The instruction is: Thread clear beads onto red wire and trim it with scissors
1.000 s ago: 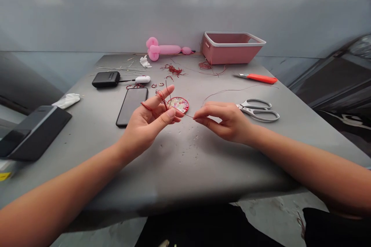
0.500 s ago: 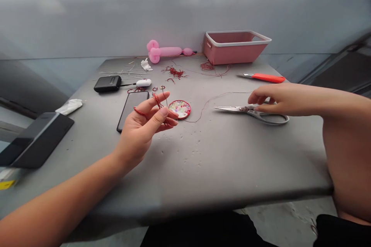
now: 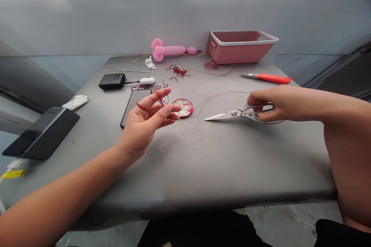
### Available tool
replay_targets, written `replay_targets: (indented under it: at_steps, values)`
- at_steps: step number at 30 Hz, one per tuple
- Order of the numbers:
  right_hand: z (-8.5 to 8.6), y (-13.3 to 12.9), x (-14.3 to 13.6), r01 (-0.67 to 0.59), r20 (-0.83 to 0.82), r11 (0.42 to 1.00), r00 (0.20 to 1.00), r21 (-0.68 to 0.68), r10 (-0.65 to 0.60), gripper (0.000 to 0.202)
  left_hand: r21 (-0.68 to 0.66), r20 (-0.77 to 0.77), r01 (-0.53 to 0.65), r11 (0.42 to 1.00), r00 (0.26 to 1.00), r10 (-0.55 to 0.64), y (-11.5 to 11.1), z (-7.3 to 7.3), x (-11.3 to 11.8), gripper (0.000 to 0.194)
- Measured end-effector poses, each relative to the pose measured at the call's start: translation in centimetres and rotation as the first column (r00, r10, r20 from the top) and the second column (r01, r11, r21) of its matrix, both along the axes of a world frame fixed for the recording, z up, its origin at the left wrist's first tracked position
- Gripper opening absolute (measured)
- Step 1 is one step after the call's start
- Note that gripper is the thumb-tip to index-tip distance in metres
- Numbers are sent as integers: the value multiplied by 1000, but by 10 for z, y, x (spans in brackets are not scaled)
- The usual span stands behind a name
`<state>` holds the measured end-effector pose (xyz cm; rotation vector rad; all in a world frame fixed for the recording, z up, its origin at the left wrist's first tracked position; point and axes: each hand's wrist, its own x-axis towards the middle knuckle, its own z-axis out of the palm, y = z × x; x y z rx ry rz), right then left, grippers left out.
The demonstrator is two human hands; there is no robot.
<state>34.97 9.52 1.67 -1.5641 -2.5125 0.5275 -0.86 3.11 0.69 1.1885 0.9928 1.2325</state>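
1. Left hand: thumb and fingers pinch red cord, loops of it around the index finger.
2. Right hand: fingers grip scissors by the handles; blades together, tips toward the red-rimmed dish.
3. Dish sits between left hand and scissors; orange cutter behind right hand.

A gray table carries thread, a phone and pink basket.

The right hand grips scissors at three o'clock from the round dish. At nine o'clock, the left hand holds red cord.
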Motion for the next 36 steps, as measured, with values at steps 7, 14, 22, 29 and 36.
replay_targets:
  at_steps: [7,14,22,29,36]
  values:
    - [25,-28,-32,-179,-334,973,934,-144,122,35,156,-77,-13,988,997,25,-1,-4,0,48]
    - [10,-25,-55,-298,-233,944,937,-141,261,59,220,-105,63,974,994,-41,-8,0,2,47]
    - [-13,-18,-71,-213,-276,962,947,-171,161,46,276,-153,187,943,977,-149,-13,-1,2,50]
    - [-13,-19,-78,-292,-256,945,935,-151,248,43,191,-161,297,936,950,-268,-16,2,2,53]
    - [-12,-18,-79,-327,-255,934,924,-144,284,44,170,-122,313,934,948,-295,-17,4,2,52]
